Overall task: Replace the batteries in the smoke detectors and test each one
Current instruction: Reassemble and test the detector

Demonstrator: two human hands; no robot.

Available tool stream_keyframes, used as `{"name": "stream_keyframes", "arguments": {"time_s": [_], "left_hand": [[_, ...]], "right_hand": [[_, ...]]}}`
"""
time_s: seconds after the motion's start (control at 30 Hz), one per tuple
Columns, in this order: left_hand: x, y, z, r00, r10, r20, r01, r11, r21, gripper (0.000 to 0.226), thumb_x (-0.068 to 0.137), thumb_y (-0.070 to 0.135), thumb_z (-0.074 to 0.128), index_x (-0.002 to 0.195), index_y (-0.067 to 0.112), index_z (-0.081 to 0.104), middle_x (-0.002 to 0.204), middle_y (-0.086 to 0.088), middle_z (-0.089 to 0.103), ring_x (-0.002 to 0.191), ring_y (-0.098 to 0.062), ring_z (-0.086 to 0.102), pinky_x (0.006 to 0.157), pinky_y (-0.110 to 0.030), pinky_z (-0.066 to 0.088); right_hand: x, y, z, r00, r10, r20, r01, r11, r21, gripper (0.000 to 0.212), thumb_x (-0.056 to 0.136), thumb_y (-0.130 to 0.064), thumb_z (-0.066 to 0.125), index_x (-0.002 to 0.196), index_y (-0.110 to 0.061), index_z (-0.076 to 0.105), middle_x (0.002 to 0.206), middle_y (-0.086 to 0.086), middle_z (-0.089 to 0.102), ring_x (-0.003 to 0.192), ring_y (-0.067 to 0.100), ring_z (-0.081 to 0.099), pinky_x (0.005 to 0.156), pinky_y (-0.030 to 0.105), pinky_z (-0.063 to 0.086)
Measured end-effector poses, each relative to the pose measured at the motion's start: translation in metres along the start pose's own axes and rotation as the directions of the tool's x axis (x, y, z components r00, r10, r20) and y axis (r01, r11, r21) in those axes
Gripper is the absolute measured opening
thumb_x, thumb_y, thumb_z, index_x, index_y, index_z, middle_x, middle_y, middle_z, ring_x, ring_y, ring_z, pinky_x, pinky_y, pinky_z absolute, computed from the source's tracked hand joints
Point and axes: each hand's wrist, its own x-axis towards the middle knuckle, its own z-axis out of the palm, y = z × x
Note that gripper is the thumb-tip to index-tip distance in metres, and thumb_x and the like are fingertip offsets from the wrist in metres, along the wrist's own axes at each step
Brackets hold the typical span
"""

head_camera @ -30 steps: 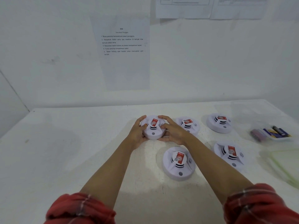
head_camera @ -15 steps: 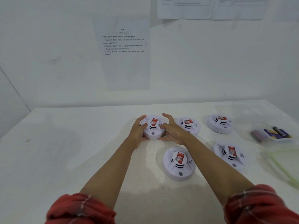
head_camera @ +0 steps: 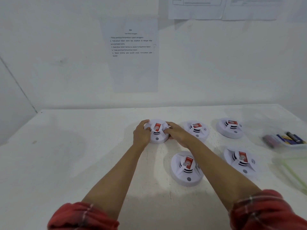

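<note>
The smoke detector [head_camera: 157,131] you were working on sat face up on the white table [head_camera: 66,163], caught between your two hands. Your left hand [head_camera: 141,134] curled round its left rim and your right hand [head_camera: 178,134] round its right rim, fingers bent over the edge and gripping the housing from both sides. Whether it was lifted a little off the table or resting flat, the view did not settle.

Just beyond your right fingers lay a second detector [head_camera: 196,130], and past that, farther right, a third detector [head_camera: 230,127]. Nearer you than your hands, under your right forearm, lay a fourth detector [head_camera: 186,168], with a fifth detector [head_camera: 240,161] to its right. That made five in all, each face up and each with a red label on its crown.

Well to the right of your fingers stood one clear tray [head_camera: 297,145] holding batteries [head_camera: 289,138]; there were several, too blurred to count.

By my reading, you were at or near the start. None of the five showed an open cover, no battery lay loose outside the tray, and nothing marked any unit as finished. The grip looked like the set-up for twisting or lifting this one open, so opening, swapping, closing and testing appeared to remain for it, and likely for the other four.

One instruction sheet [head_camera: 132,55] hung on the wall beyond your hands.
</note>
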Motion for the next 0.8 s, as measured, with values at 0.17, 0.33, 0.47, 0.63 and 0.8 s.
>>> {"name": "stream_keyframes", "arguments": {"time_s": [0.17,0.33,0.47,0.63,0.8], "left_hand": [[-0.001,0.000,0.001,1.000,-0.003,0.006,0.002,0.999,0.037,0.039,0.096,0.008,0.039,0.133,0.013,0.049,0.138,-0.007,0.051,0.126,-0.024,0.046,0.102,-0.029,0.036],[0.002,-0.001,0.002,0.999,-0.026,0.045,0.021,0.994,0.103,0.039,0.097,0.008,0.036,0.134,0.010,0.048,0.142,-0.009,0.046,0.130,-0.024,0.043,0.106,-0.029,0.032],[0.003,0.001,-0.003,0.997,-0.019,0.076,0.011,0.994,0.106,0.038,0.097,0.008,0.037,0.134,0.010,0.048,0.142,-0.009,0.046,0.131,-0.023,0.042,0.106,-0.029,0.032],[0.009,0.021,-0.018,0.985,0.117,0.128,-0.140,0.971,0.192,0.038,0.098,0.013,0.041,0.135,0.011,0.047,0.145,-0.005,0.042,0.135,-0.019,0.036,0.107,-0.024,0.026],[0.010,0.043,-0.025,0.928,0.173,0.330,-0.263,0.932,0.250,0.043,0.096,0.018,0.048,0.138,0.017,0.042,0.149,0.000,0.035,0.138,-0.015,0.031,0.105,-0.021,0.023]], "right_hand": [[-0.006,-0.008,0.005,0.999,0.028,-0.017,-0.029,0.999,-0.045,0.038,0.091,-0.011,0.042,0.127,-0.010,0.051,0.126,0.009,0.057,0.117,0.026,0.052,0.104,0.041,0.042],[0.004,-0.001,0.002,0.991,0.108,-0.073,-0.116,0.987,-0.108,0.027,0.082,-0.017,0.048,0.106,-0.012,0.059,0.121,0.014,0.057,0.115,0.031,0.051,0.096,0.040,0.043],[-0.011,-0.016,-0.001,0.996,0.080,-0.045,-0.085,0.985,-0.151,0.043,0.089,-0.016,0.048,0.131,-0.008,0.046,0.135,0.005,0.045,0.131,0.030,0.039,0.109,0.042,0.033],[-0.021,-0.036,-0.016,0.991,-0.095,-0.091,0.057,0.934,-0.354,0.048,0.097,-0.017,0.040,0.143,-0.012,0.030,0.153,0.006,0.025,0.142,0.024,0.019,0.115,0.039,0.021],[-0.032,-0.051,-0.023,0.983,-0.181,0.012,0.157,0.818,-0.553,0.048,0.099,-0.019,0.039,0.144,-0.010,0.027,0.155,0.005,0.021,0.143,0.022,0.018,0.115,0.034,0.019]]}}
